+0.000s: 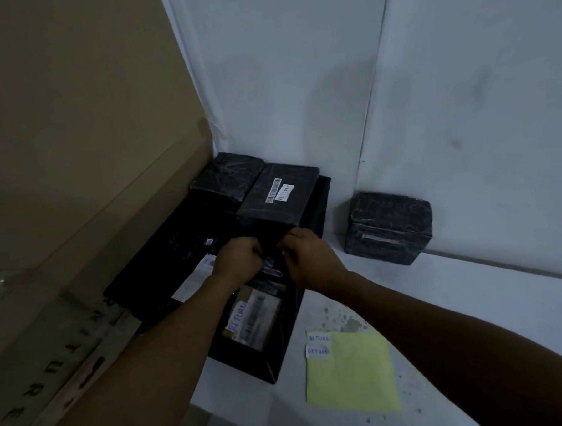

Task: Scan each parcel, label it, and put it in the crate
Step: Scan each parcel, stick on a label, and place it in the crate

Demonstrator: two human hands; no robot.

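A black crate [289,339] stands on the white table by the wall corner. Inside it lie a brown parcel [252,315] with a "RETURN" label and a barcode, and a white-labelled dark parcel [195,279]. At the crate's far end stand two black-wrapped parcels; the right one [282,193] bears a barcode and a "RETURN" label, the left one [227,176] shows none. My left hand [239,259] and my right hand [308,255] are curled over a small dark parcel [271,267] in the crate's middle. Whether they grip it is hard to tell.
Another black-wrapped parcel [389,228] sits on the table against the wall, right of the crate. A yellow sheet [353,375] with two "RETURN" labels [318,344] lies near the front. A large cardboard box [76,191] rises at the left.
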